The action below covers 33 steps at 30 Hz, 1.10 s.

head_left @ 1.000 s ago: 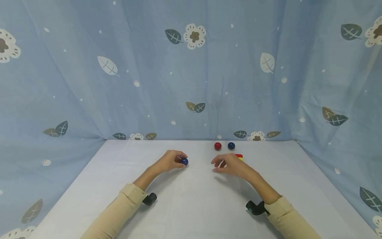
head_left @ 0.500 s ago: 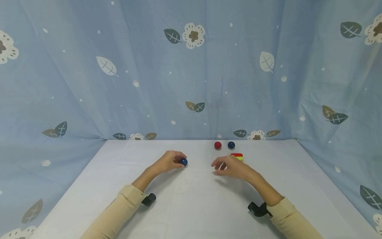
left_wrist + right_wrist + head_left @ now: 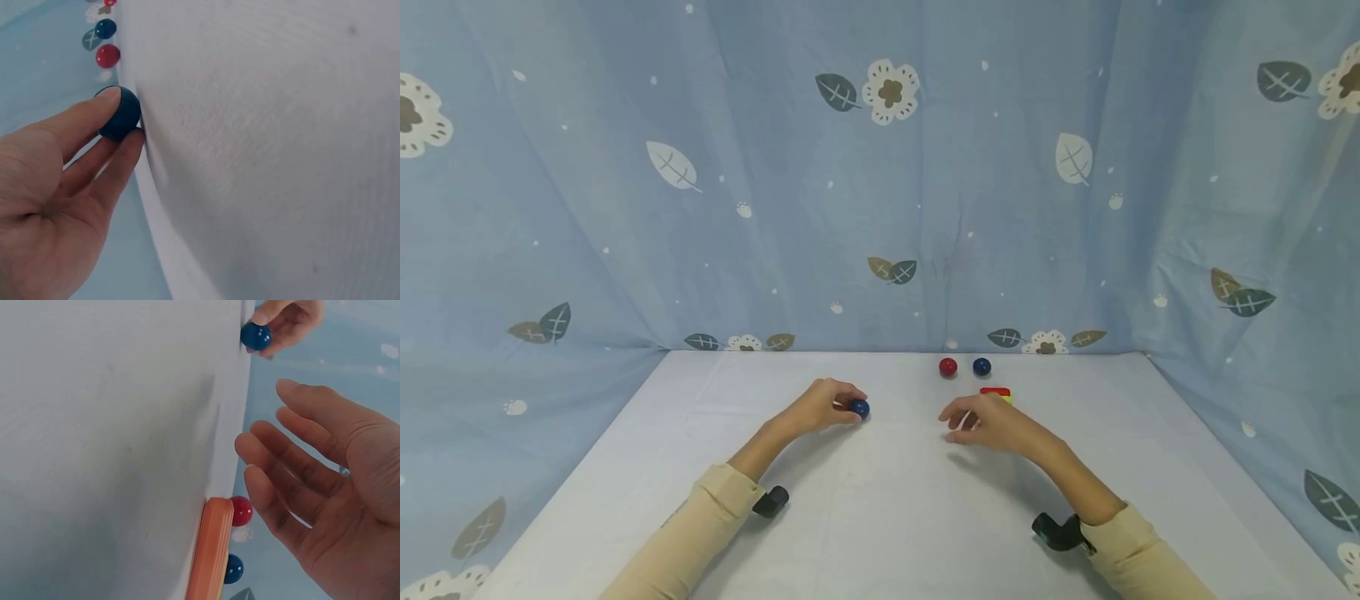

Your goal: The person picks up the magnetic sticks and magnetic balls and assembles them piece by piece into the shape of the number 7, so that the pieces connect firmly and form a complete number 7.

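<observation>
My left hand (image 3: 825,407) pinches a glossy blue ball (image 3: 860,409) low over the white table, left of the middle. In the left wrist view the thumb lies across the near side of this ball (image 3: 122,114), and fingertips support it from below. My right hand (image 3: 992,422) holds nothing; its fingers are loosely bent and apart, as the right wrist view of the hand (image 3: 325,481) shows. Just beyond it lies a small block (image 3: 996,392) with red and yellow layers, partly hidden by the hand. Its ridged orange side (image 3: 211,550) shows in the right wrist view.
A red ball (image 3: 948,367) and a second blue ball (image 3: 982,367) sit near the table's (image 3: 880,517) back edge, behind the block. A blue curtain (image 3: 820,208) with leaves and flowers hangs behind. Dark wrist cameras (image 3: 771,502) stick out from both sleeves.
The left hand has shifted slightly left with the blue ball in its fingers. The right hand has drawn a little to the right and nearer the front, and more of the block shows.
</observation>
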Motion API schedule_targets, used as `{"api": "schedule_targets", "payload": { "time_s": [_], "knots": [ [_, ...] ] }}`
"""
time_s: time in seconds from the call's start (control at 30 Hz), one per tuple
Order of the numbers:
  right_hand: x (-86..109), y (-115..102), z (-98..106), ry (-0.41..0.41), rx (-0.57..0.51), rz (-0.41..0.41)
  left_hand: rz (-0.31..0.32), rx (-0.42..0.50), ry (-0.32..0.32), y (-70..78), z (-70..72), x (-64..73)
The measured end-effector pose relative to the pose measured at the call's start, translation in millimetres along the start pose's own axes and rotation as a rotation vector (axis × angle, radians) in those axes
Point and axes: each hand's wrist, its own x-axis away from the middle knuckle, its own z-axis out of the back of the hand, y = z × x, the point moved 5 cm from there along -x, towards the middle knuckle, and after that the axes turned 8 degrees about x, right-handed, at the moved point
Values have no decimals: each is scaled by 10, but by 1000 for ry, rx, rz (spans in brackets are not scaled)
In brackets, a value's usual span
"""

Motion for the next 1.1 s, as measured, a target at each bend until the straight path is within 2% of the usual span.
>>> {"api": "schedule_targets", "payload": {
  "time_s": [0.1, 0.27, 0.47, 0.83, 1.1],
  "knots": [
    [12, 18, 37, -2, 3, -7, -15, -7, 2, 8, 31, -17],
    [105, 39, 58, 13, 13, -1, -32, -3, 6, 28, 8, 11],
    [136, 88, 133, 40, 31, 29, -30, -22, 9, 52, 30, 4],
    [156, 221, 189, 91, 44, 26, -34, -42, 11, 47, 20, 19],
    [168, 317, 253, 123, 74, -30, -32, -52, -1, 18, 45, -14]
  ]
}}
